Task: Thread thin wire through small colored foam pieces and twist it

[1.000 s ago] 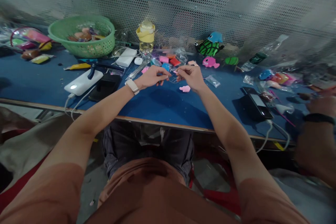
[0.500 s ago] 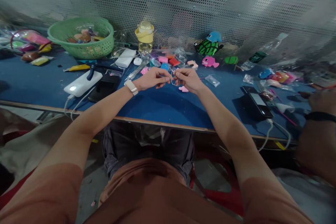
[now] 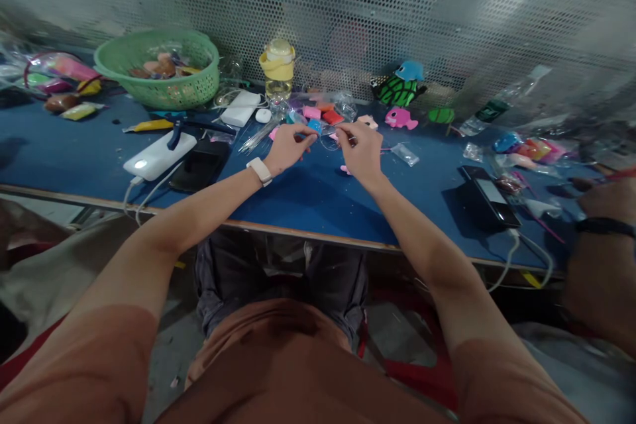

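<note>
My left hand [image 3: 289, 146] and my right hand [image 3: 360, 149] meet over the blue table [image 3: 308, 195], both pinching a small clear plastic bag [image 3: 328, 140] stretched between their fingertips. A bit of pink clay shows at my right fingertips. Under my right hand lies a small pink clay piece [image 3: 344, 169]. A pale watch sits on my left wrist. Just beyond the hands lie packets of pink, red and blue clay [image 3: 318, 116].
At the back left stands a green basket [image 3: 159, 69], beside a yellow-capped bottle [image 3: 278, 69]. A white power bank [image 3: 159, 156] and black phone [image 3: 199, 165] lie left. Clay animals [image 3: 400, 96] stand at the back. Another phone [image 3: 489, 195] and a co-worker's arm [image 3: 603, 238] are right.
Both hands have moved slightly away from me toward the clay packets, still holding the clear bag between them. The pink clay piece is now partly hidden under my right hand.
</note>
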`<state>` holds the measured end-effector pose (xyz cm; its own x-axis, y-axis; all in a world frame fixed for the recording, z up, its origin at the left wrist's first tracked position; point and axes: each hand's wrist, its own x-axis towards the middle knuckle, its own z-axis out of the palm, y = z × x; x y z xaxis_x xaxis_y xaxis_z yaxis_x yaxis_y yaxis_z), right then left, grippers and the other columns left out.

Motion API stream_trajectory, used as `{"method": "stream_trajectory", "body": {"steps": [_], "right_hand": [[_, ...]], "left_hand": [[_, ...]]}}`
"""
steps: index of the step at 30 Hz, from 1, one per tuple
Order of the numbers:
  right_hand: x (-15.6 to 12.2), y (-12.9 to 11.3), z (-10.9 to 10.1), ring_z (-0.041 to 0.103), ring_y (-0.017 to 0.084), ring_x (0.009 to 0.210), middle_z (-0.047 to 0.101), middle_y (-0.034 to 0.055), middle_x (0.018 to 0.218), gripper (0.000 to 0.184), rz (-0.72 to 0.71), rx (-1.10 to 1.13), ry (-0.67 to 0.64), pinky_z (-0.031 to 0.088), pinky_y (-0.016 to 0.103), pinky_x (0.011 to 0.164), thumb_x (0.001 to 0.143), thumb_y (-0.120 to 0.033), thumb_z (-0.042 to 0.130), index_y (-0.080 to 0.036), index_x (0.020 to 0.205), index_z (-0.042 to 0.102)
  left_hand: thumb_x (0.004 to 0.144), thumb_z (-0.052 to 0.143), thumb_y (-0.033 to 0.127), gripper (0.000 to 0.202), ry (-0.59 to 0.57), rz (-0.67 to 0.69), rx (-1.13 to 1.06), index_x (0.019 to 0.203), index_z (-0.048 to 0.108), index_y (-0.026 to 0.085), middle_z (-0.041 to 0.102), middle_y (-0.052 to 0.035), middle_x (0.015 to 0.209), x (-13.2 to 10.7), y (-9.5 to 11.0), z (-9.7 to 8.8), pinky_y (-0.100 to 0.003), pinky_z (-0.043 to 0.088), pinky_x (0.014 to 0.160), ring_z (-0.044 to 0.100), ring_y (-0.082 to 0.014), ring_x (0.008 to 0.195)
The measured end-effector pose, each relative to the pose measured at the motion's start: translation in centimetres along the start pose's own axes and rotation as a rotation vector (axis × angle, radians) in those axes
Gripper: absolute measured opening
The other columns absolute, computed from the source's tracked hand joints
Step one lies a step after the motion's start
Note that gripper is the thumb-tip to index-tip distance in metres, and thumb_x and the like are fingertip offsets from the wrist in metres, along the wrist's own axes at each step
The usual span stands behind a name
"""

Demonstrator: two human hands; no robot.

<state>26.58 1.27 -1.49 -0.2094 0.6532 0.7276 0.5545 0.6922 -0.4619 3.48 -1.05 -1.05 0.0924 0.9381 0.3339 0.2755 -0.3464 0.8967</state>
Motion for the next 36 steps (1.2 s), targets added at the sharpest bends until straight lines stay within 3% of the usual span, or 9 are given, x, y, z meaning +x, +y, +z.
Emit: {"method": "stream_trajectory", "body": {"steps": [9,14,17,20,23,28,31,36], "right_hand": [[-0.6,-0.8,0.7,0.087,0.033,0.105,0.089,0.0123,0.114,0.045,-0.055,-0.055,-0.030,0.074,0.055,0.103,0.125,-0.056,0.054,-0.030,0.120,0.090],[-0.8,-1.4,0.9,0.086,0.032,0.098,0.085,0.0109,0.105,0.055,-0.015,-0.017,-0.057,0.074,0.056,0.100,0.123,-0.068,0.052,-0.030,0.117,0.091],[-0.6,-1.5,1.1,0.084,0.030,0.085,0.084,0.0098,0.102,0.060,0.042,0.082,-0.052,0.075,0.054,0.091,0.119,-0.079,0.056,-0.030,0.110,0.090],[-0.2,-0.8,1.1,0.082,0.026,0.076,0.085,0.0088,0.104,0.062,0.133,0.210,-0.034,0.075,0.051,0.082,0.110,-0.087,0.066,-0.029,0.104,0.088],[0.3,0.6,1.0,0.082,0.026,0.073,0.085,0.0074,0.096,0.057,0.206,0.342,-0.048,0.075,0.051,0.078,0.103,-0.085,0.079,-0.028,0.099,0.086],[0.9,2.5,0.6,0.079,0.021,0.070,0.083,0.0040,0.087,0.058,0.324,0.513,-0.148,0.075,0.044,0.074,0.090,-0.085,0.091,-0.028,0.096,0.084],[1.0,2.8,0.6,0.076,0.018,0.069,0.082,0.0022,0.086,0.066,0.385,0.596,-0.173,0.074,0.039,0.072,0.077,-0.092,0.097,-0.029,0.092,0.083],[1.0,2.4,0.9,0.069,0.015,0.063,0.080,-0.0008,0.080,0.076,0.486,0.728,-0.173,0.071,0.036,0.069,0.057,-0.095,0.105,-0.029,0.087,0.081]], "left_hand": [[0.111,0.081,0.026,0.023,0.055,0.043,0.060,0.088,0.085,0.023,0.079,-0.0033,0.080,0.1,-0.5,0.1,-0.030,0.049,0.059,0.063,-0.0134,0.059],[0.106,0.079,0.016,0.017,0.096,0.146,0.173,0.090,0.081,0.022,0.086,-0.0084,0.102,0.3,-0.5,0.2,-0.035,0.061,0.096,0.075,-0.0205,0.096],[0.107,0.076,0.012,0.021,0.092,0.166,0.205,0.089,0.077,0.022,0.085,-0.0091,0.107,0.4,-0.4,0.3,-0.036,0.059,0.103,0.075,-0.0215,0.100],[0.108,0.073,0.009,0.023,0.069,0.177,0.190,0.089,0.075,0.023,0.082,-0.0085,0.105,0.3,0.0,0.3,-0.036,0.058,0.102,0.073,-0.0218,0.100],[0.108,0.073,0.010,0.023,0.022,0.174,0.147,0.089,0.074,0.023,0.078,-0.0068,0.098,0.2,0.4,0.1,-0.035,0.056,0.098,0.071,-0.0217,0.096],[0.114,0.072,0.016,0.021,-0.123,0.074,-0.045,0.095,0.070,0.024,0.068,-0.0013,0.083,0.1,0.3,0.0,-0.033,0.051,0.077,0.063,-0.0176,0.073],[0.116,0.071,0.019,0.018,-0.177,-0.002,-0.178,0.099,0.069,0.025,0.061,0.0016,0.078,0.1,0.1,0.2,-0.032,0.047,0.067,0.056,-0.0152,0.064],[0.118,0.070,0.018,0.023,-0.236,-0.073,-0.384,0.097,0.064,0.025,0.054,0.0046,0.075,-0.1,0.4,0.5,-0.027,0.044,0.062,0.051,-0.0119,0.063]]}}
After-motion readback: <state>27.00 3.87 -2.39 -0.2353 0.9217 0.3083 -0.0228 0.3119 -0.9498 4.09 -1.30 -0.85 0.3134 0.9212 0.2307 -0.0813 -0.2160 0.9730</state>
